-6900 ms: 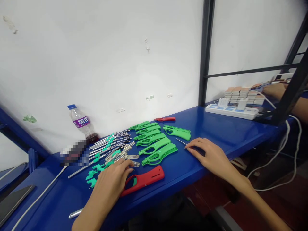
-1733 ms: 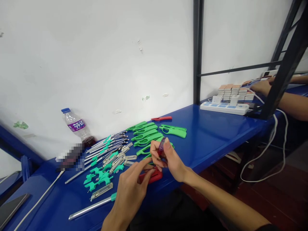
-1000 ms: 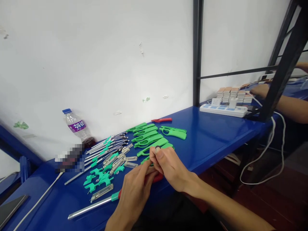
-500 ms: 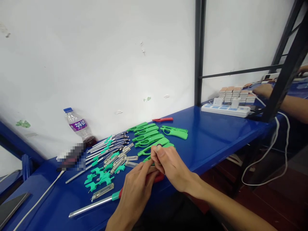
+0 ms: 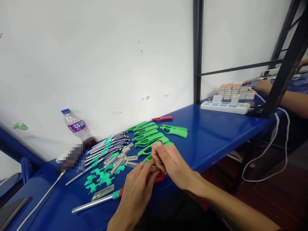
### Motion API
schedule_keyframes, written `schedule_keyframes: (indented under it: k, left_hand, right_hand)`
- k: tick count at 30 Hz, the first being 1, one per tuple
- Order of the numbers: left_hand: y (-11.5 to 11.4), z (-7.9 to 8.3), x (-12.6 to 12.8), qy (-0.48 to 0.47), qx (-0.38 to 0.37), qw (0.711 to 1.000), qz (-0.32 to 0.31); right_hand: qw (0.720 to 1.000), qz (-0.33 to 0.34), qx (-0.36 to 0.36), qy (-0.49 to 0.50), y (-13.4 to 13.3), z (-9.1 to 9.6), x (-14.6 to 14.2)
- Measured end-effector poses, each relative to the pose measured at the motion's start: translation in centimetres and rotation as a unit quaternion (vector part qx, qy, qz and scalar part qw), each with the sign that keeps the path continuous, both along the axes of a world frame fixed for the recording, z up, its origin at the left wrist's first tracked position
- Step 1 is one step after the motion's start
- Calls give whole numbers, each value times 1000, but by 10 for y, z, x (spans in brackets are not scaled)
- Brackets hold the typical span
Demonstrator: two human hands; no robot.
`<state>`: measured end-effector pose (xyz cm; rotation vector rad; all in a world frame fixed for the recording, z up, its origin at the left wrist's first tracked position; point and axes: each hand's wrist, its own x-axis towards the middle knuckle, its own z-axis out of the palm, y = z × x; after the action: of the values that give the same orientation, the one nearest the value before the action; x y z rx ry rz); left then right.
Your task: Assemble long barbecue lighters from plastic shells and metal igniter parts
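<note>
Red lighter (image 5: 159,178) is under left hand (image 5: 136,187), which clamps it, and right hand (image 5: 172,164), fisted round tool (image 5: 160,141) (only end showing).

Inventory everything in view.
Tabletop: one, blue, below
Plastic bottle: one, clear, back left
Flat slab: one, grey, left
Metal tubes: several, silver, left
Plastic clips: several, teal, left
Oblong plastic cases: several, clear, left
Looped plastic shells: several, green, centre
Plastic handles: two, red, centre
Mostly hidden tool: one, dark, right fingers
Power strip: one, white, right
Stacked boxes: many, white and orange, right
Cables: several, white, both sides
Co-worker's arm: at least one, bare, right
Left hand: one, bare, front
Right hand: one, bare, front
</note>
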<state>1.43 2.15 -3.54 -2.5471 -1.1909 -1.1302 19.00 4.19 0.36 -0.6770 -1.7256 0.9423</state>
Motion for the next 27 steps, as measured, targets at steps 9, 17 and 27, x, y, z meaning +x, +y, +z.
schedule_keyframes:
  k: [9, 17, 27]
  left_hand:
    - [1, -2, 0, 10, -8, 1000, 12]
    - [0, 0, -1, 7, -36, 999, 0]
    - [0, 2, 1, 16, -38, 999, -3]
  right_hand:
    - [1000, 5, -10, 15, 0, 0, 2]
    - [999, 27, -27, 38, 3, -1, 1]
    - [998, 29, -28, 44, 5, -1, 2]
